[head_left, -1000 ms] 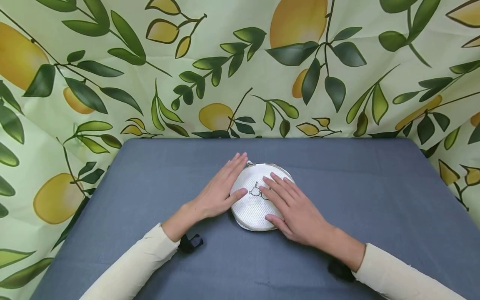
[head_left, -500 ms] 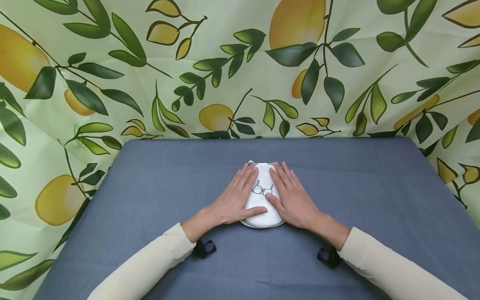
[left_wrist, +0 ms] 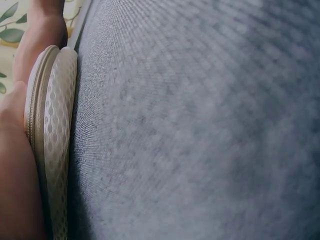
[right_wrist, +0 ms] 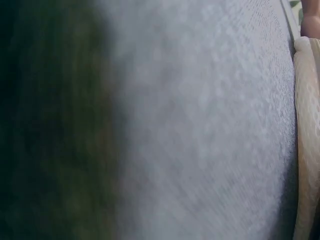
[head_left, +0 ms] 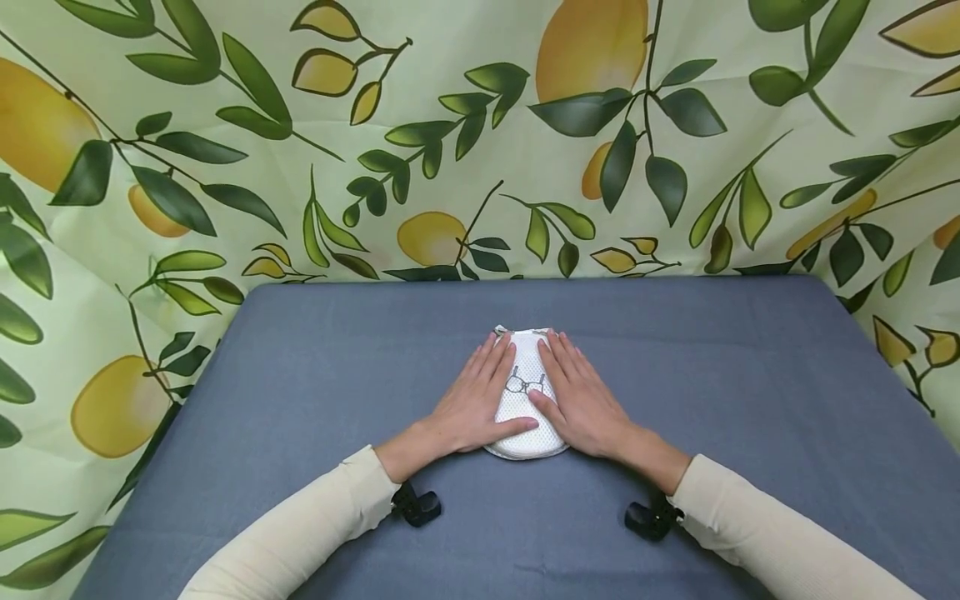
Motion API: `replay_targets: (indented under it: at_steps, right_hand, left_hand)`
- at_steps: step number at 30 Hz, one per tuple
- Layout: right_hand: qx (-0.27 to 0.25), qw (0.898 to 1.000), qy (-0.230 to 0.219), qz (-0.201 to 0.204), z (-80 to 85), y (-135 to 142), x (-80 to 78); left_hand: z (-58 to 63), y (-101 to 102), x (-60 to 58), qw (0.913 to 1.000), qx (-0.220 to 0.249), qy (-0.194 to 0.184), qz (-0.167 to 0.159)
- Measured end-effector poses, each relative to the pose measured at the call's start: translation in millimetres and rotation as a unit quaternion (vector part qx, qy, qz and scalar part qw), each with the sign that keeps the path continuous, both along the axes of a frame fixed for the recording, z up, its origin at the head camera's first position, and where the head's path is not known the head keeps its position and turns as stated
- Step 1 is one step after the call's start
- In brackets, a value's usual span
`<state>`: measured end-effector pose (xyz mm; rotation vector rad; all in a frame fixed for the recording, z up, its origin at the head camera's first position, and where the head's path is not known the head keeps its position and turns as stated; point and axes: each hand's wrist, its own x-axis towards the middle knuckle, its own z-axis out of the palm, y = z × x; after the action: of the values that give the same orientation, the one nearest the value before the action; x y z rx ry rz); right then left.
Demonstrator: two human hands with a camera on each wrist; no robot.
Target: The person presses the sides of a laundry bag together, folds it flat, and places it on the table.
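Note:
A round white mesh laundry bag with a drawing of eyeglasses on it lies flat on the grey-blue cloth. My left hand rests on its left part with straight fingers, the thumb stretched across the lower middle. On the right part rests my right hand, palm down, its thumb touching the drawing. Both hands cover the sides of the bag. In the left wrist view, a zipper runs along the bag's edge above the honeycomb mesh. The right wrist view shows only a strip of the mesh bag.
The table is covered in grey-blue cloth. Behind it and at its sides hangs a curtain printed with lemons and leaves. A black wrist camera sits under the left wrist, and another camera under the right.
Both hands have come inward over the bag, the left moving right and the right settling flat on its right part. Over the last half second they have barely moved.

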<state>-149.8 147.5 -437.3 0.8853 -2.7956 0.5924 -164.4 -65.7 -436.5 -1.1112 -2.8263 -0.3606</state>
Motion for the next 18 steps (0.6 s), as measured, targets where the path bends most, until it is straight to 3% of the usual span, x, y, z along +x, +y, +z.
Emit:
replay_targets:
  at_steps: [8, 18]
  right_hand:
    - [-0.014, 1.0, -0.018, 0.003, -5.4, 0.0, 1.4]
    - [-0.008, 0.999, -0.05, 0.004, -3.0, -2.0, -4.5]
  left_hand:
    - [-3.9, 3.0, 1.9, 0.9999, -0.007, 0.0, 0.009]
    - [0.2, 2.1, -2.1, 0.9994, -0.016, -0.022, 0.019]
